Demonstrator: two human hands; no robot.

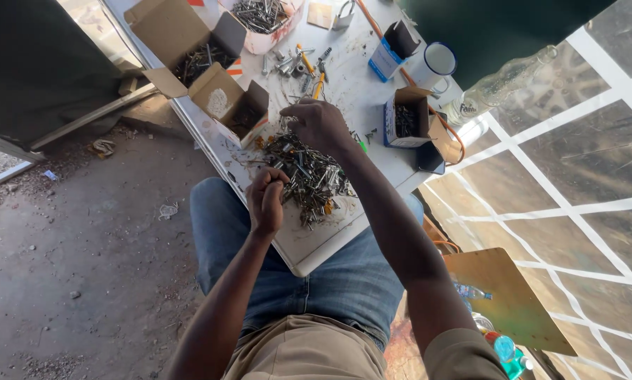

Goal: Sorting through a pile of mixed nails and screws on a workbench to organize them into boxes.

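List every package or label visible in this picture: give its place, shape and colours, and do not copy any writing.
Open brown cardboard box, far left of the white table, holding dark screws.
Smaller brown box just in front of it, flaps open.
Blue-and-white carton, far end beside a white mug, top open.
Blue-and-white box, right of the right hand, holding screws.
Clear glass bottle, right edge, pale label.

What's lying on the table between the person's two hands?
In the head view, a heap of mixed metal screws and bolts lies on the white table between the left hand and the right hand.
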